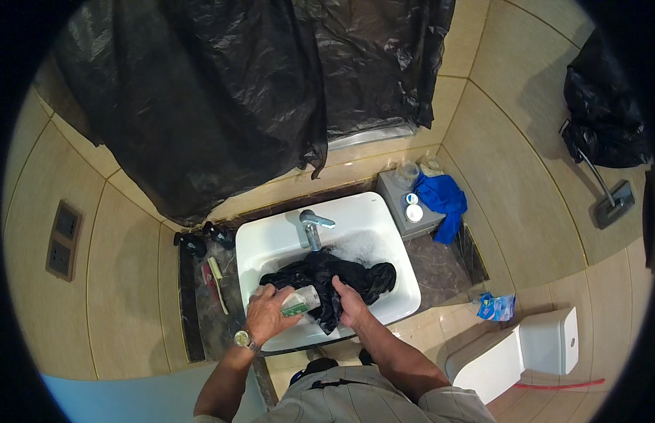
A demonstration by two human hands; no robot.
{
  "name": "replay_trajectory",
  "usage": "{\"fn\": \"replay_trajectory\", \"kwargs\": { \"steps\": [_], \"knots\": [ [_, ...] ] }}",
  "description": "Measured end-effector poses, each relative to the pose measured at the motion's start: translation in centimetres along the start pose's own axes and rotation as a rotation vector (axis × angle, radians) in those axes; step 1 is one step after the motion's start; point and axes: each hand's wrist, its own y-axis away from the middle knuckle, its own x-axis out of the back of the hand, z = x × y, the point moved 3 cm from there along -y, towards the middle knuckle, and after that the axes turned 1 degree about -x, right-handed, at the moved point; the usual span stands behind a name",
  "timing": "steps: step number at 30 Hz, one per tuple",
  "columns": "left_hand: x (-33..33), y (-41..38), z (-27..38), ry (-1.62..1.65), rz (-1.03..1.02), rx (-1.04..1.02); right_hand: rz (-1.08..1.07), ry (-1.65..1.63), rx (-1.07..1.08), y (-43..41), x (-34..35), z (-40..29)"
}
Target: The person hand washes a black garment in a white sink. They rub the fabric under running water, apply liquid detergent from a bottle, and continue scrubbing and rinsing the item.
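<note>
My left hand [268,314] grips a clear bottle [302,302] with a green label, tilted over the sink's front part. A watch sits on that wrist. Below and beside the bottle, a wet black cloth garment [327,275] is bunched in the white washbasin [327,337]. My right hand [350,301] has the near fold of this garment between thumb and fingers. Foamy water [361,246] shows at the basin's back right. The chrome faucet [312,228] stands behind the garment; whether water runs from it I cannot tell.
Left of the basin lie a scrub brush [220,285] and dark bottles [191,244]. To the right, a grey box [406,228] carries jars and a blue cloth [448,198]. A white toilet [488,365] and a blue packet [495,307] are lower right. Black plastic sheeting [242,95] hangs behind.
</note>
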Motion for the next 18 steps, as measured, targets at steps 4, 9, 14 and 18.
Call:
{"fn": "replay_trajectory", "kwargs": {
  "steps": [4,9,14,18],
  "knots": [
    [1.3,-0.2,0.8,0.013,0.032,-0.014,-0.005,0.004,-0.01,-0.7,-0.2,0.1],
    [0.7,0.6,-0.4,-0.022,0.019,-0.002,-0.032,0.0,-0.009,-1.3,-0.5,0.6],
    [1.9,0.2,0.4,-0.01,0.035,-0.019,-0.025,0.001,-0.029,-1.5,-0.5,1.0],
    [2.5,0.1,0.3,-0.013,0.058,0.003,-0.039,0.024,-0.03,-1.7,-0.9,0.9]
  ]
}}
